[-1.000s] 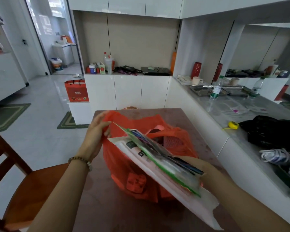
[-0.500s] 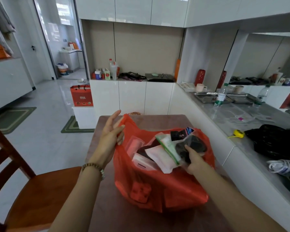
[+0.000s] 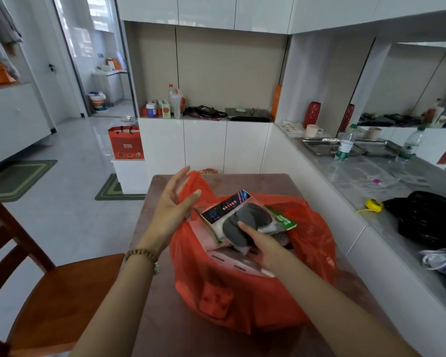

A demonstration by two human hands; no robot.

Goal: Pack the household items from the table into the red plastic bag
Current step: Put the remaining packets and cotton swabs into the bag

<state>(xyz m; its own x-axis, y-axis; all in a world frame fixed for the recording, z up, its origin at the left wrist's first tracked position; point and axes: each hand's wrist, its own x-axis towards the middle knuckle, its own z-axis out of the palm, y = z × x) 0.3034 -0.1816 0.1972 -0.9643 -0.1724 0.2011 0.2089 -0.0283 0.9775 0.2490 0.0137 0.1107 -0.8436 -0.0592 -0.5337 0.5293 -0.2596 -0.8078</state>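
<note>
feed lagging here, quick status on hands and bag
Left hand open beside red bag rim. Right hand pressing packaged items into bag. Nothing blocking.

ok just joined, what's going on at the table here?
A person is packing a red plastic bag that sits on the table. The right hand presses a clear packet holding a dark grey item onto the packets already heaped in the bag's mouth. The left hand is open, fingers spread, against the bag's left rim. The pile stands above the opening.
</note>
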